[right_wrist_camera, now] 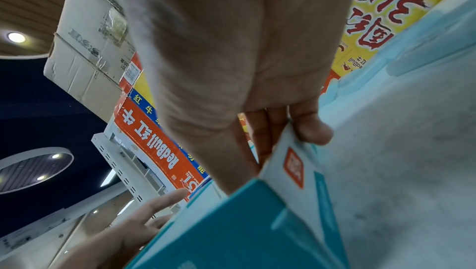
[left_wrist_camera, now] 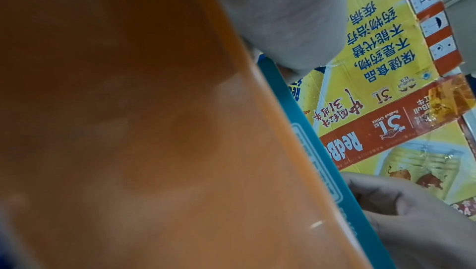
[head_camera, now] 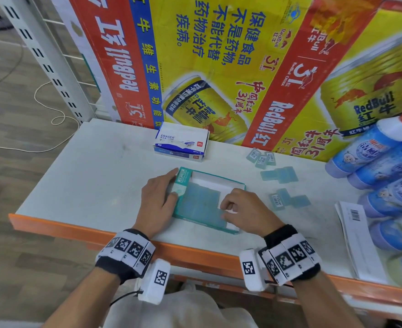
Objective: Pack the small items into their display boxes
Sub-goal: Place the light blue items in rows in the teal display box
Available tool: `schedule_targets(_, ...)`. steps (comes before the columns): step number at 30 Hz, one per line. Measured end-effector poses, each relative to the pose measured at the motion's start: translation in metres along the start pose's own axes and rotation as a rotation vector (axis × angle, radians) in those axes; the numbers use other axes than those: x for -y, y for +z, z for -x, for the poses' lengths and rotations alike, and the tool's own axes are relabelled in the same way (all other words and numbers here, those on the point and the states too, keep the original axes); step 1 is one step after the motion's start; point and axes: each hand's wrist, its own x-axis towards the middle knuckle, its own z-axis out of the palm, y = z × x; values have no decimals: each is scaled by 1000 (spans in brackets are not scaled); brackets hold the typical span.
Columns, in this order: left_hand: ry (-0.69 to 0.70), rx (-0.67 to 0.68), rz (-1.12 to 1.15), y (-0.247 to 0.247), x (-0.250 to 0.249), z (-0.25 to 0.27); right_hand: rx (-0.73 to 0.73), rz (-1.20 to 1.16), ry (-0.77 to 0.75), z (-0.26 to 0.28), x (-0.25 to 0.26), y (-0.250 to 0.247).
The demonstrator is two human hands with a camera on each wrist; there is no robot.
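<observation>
On teal display box (head_camera: pixel 184 176): left hand (head_camera: pixel 157 197) fingers straight, steadying edge; right hand (head_camera: pixel 245 213) fingers curled, pinching item inside.

"ERASER" read on white-blue box (head_camera: pixel 181 144) | "RedBull", "RedBull CHINA", "31" read on yellow-red cartons (head_camera: pixel 230 67) behind that box | barcode seen on paper sheet (head_camera: pixel 356 215), digits unreadable
</observation>
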Motion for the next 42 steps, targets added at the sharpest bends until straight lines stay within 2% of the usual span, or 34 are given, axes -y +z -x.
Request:
schedule_targets(5, 8, 11, 12, -4, -2, 0, -30, 16, -61, -9, 1, -3)
schedule_targets(10, -18, 34, -85, -1, -5, -2, -2, 34, -91, -12, 0, -1)
schedule_targets(21, 3, 46, -152, 5, -6, -1, 4, 130, -62, -12, -1, -1)
schedule_targets(23, 0, 49, -151, 5, -6, -1, -28, 100, -103, -10, -3, -4)
schedule_targets(25, -1, 46, -134, 5, -5, -1, -156, 21, -146, -7, -7, -10)
schedule_targets(28, -4, 41, -92, 3, -4, -1, -382, -75, -46, -7, -20, -29)
schedule_targets(30, -7, 46, -76, 2, -4, -1, -449, -2, 44, -11, -36, -42)
schedule_targets(33, -6, 41, -76, 1, -4, -2, -335, 196, 203, -20, -57, -53)
schedule_targets(35, -7, 45, -72, 1, -4, -1, -268, 236, 282, -23, -64, -55)
schedule_targets(38, -11, 42, -49, 0, -3, 0, -258, 263, 305, -28, -68, -55)
schedule_targets(42, -13, 34, -39, 0, -2, 0, -251, 172, 321, -30, -69, -54)
